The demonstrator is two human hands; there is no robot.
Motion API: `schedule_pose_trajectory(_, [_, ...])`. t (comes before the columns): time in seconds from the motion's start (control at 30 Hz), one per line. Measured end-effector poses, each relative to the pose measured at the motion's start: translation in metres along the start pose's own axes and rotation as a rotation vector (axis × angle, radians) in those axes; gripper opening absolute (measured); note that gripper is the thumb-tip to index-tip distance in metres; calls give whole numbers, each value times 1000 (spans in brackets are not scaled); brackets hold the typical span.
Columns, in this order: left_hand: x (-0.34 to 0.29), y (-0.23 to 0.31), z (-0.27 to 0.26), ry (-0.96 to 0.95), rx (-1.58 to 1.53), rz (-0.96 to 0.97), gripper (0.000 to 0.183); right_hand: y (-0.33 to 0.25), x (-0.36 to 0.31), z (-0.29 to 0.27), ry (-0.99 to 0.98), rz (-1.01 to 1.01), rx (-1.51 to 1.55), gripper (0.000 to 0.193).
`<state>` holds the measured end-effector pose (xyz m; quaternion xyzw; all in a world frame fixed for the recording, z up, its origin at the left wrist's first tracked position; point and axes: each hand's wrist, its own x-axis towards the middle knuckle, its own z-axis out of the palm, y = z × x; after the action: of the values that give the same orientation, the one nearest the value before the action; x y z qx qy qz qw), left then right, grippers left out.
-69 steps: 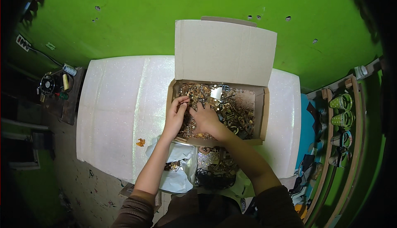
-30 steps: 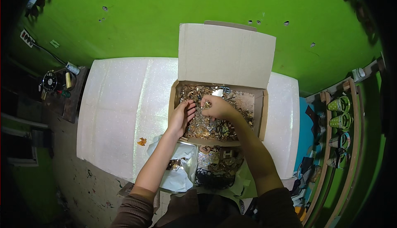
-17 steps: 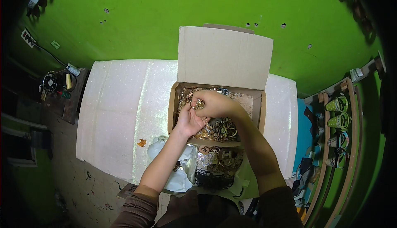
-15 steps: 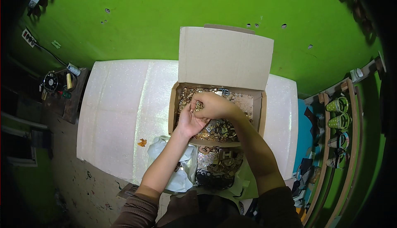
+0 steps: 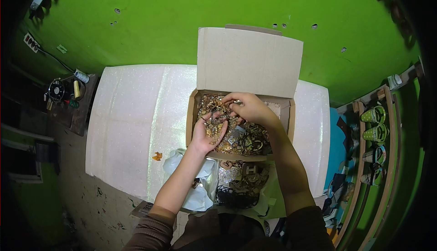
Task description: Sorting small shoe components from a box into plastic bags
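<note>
An open cardboard box (image 5: 291, 114) holds a heap of small gold and silver-coloured metal pieces (image 5: 250, 142). Over its left part, my left hand (image 5: 204, 137) is cupped palm up, with small metal pieces (image 5: 213, 130) lying in the palm and by the curled fingers. My right hand (image 5: 252, 109) hovers just above and to the right of it, palm down. Its fingers and thumb are bent and apart, and I see nothing held between them. The pieces are too small to name singly.
The box's lid (image 5: 248, 62) stands up at the back. Nearer me are a clear container with pale blue plastic (image 5: 200, 198) and another holding metal and black pieces (image 5: 236, 194). A white sheet (image 5: 125, 128) covers the table; an orange scrap (image 5: 157, 156) lies on it. Small shoes (image 5: 375, 133) hang at right.
My hands have moved apart. The left palm has opened out, showing the metal pieces, while the right hand has shifted right and up with its fingers spread.
</note>
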<state>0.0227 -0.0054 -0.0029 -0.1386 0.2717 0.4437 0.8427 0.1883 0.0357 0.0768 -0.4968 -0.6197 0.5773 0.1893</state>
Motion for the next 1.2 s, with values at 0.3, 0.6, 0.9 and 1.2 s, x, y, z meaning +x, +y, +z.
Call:
schedule_pose_trajectory(0.3, [-8, 25, 14, -48, -27, 77, 18, 103, 20, 53, 17, -175, -686, 37])
schedule_pose_trajectory(0.6, [-5, 27, -3, 2, -39, 95, 21, 72, 11, 92, 93, 6, -991, 57])
schedule_pose_trajectory(0.9, [-5, 28, -3, 17, -36, 105, 22, 65, 11, 90, 30, 109, -1031, 68])
schedule_pose_trajectory(1.2, [-2, 26, -6, -21, -50, 92, 21, 63, 10, 90, 21, 147, -1010, 67])
